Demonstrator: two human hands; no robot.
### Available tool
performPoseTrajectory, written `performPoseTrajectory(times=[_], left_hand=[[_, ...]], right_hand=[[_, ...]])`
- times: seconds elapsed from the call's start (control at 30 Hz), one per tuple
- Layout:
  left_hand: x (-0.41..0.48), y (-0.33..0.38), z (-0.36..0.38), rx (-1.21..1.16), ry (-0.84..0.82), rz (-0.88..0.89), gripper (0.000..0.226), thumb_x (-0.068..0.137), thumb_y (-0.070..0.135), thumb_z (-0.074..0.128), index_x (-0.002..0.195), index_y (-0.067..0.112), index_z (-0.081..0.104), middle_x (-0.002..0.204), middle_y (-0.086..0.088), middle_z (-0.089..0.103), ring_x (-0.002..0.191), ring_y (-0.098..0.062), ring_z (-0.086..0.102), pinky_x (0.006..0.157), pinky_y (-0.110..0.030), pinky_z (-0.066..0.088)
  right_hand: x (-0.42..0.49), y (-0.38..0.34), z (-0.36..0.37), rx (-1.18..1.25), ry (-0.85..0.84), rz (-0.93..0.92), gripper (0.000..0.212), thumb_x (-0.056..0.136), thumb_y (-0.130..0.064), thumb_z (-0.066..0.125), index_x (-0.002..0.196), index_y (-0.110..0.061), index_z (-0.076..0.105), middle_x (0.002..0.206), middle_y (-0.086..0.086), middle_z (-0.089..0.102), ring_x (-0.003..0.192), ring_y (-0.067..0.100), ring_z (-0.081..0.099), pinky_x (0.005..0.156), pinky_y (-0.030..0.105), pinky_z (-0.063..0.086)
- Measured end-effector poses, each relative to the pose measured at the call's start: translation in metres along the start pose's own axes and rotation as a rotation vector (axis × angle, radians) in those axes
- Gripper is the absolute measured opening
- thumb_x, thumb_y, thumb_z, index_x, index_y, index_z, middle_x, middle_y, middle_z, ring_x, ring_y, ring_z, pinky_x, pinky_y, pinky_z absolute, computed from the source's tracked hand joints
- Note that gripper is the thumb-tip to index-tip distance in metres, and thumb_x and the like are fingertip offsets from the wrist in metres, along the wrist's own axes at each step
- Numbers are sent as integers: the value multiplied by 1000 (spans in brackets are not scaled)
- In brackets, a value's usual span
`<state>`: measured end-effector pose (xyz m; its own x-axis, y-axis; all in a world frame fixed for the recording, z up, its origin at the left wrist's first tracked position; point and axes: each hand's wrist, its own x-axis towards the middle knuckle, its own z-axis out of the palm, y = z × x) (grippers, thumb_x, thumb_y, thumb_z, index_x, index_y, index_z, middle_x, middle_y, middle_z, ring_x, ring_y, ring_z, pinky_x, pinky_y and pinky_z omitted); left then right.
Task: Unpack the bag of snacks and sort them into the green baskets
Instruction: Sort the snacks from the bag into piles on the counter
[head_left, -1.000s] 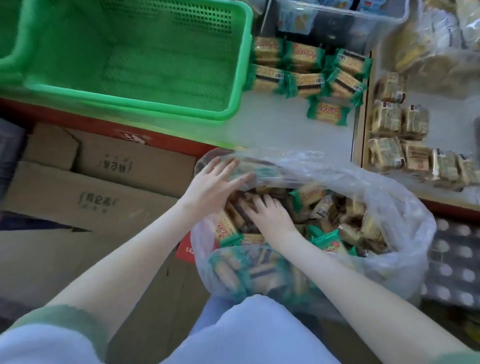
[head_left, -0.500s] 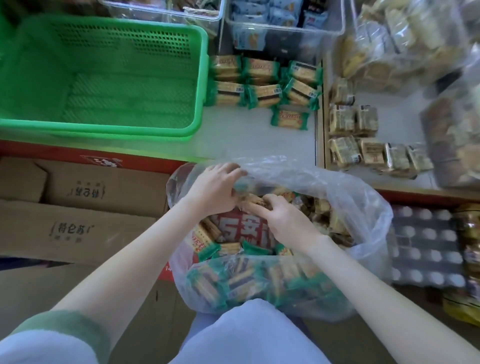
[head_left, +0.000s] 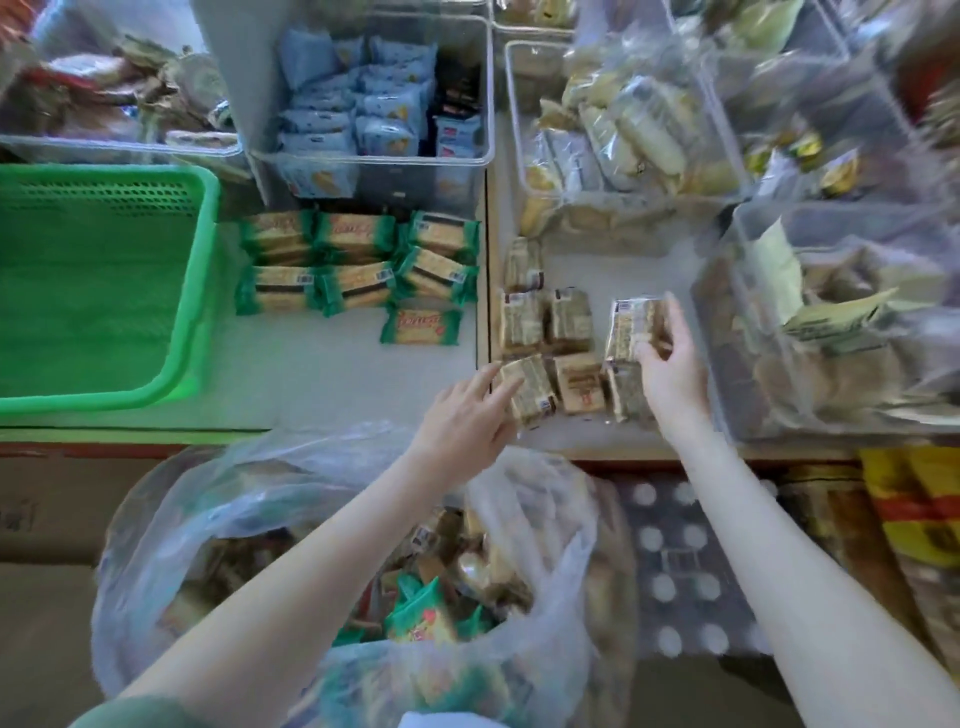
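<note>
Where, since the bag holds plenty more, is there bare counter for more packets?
Bare white counter lies in front of the green-wrapped snack packets, between the green plastic basket and the brown-wrapped packets. A smaller patch sits behind the brown ones, before the clear plastic bins, which crowd the right side.

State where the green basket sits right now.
In the head view, the green basket sits on the counter's left side, just left of the stacked green-wrapped snacks.

The 2 bare forearms reach forward. The left hand (head_left: 465, 421) lies palm down, fingers straight, tips touching a packet (head_left: 527, 389). The right hand (head_left: 672, 376) pinches a second packet (head_left: 631, 327) between thumb and fingers.
</note>
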<state>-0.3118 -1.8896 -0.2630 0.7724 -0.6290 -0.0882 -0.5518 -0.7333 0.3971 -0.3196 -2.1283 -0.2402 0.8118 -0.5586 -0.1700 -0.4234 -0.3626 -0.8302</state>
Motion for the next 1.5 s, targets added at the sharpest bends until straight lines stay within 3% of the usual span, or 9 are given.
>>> performPoseTrajectory(times=[0.17,0.3,0.4,0.57,0.73,0.9,1.13,1.3,1.5], left_hand=[[46,4,25,128,-19,30,74,92,50,55,153,23,24,158,-19,16,147,-35,16,116,-51,17],[68,2,31,240,-160,18,79,94,62,39,154,30,1,161,-12,-10,148,-27,-10,120,-47,-2],[76,0,33,246,-248,6,79,93,64,35,155,28,1,161,-11,-11,148,-25,-14,121,-46,1],[72,-3,24,256,-234,56,75,95,61,36,155,24,12,162,-12,1,149,-27,0,119,-41,1],[35,-18,-3,135,-26,55,56,94,43,39,140,13,49,143,-15,49,130,-32,47,109,-43,34],[-57,-63,-28,70,178,-15,44,96,32,41,128,6,59,130,-15,59,111,-33,59,91,-43,49],[-213,-152,-13,273,68,69,50,104,38,26,123,11,64,133,-18,57,123,-34,55,110,-44,31],[-260,-185,-3,373,16,-62,50,96,34,39,144,24,46,142,-22,47,131,-38,45,114,-51,26],[-268,-197,-3,382,67,-25,66,86,27,68,146,20,42,142,-25,46,131,-40,45,112,-53,27]], right_hand=[[78,22,6,-127,-115,55,62,98,-10,47,151,-32,23,150,-1,39,131,23,45,107,40,40],[101,42,15,-521,-366,61,65,98,-9,35,151,-41,14,124,10,57,81,27,57,70,36,48],[107,47,18,-807,-428,-55,65,95,-9,34,153,-33,14,134,13,51,108,34,53,92,42,45],[75,26,16,-776,-209,-367,53,96,-7,45,148,-12,32,139,12,47,126,29,42,107,41,28],[1,-4,33,-498,-94,-661,48,87,2,57,134,-3,51,124,14,59,117,28,53,102,42,40],[-93,-39,73,-300,-298,-786,47,87,1,62,133,-6,51,120,11,59,115,17,48,104,26,35],[-208,-41,163,-353,-584,-984,39,88,-8,55,128,-4,56,113,10,63,105,21,54,96,30,44],[-257,-15,221,-549,-795,-1150,39,80,-7,61,119,-3,62,106,14,65,89,31,62,75,41,55],[-279,0,237,-919,-1085,-1130,55,85,-14,62,138,-12,45,116,10,60,105,32,55,89,41,43]])
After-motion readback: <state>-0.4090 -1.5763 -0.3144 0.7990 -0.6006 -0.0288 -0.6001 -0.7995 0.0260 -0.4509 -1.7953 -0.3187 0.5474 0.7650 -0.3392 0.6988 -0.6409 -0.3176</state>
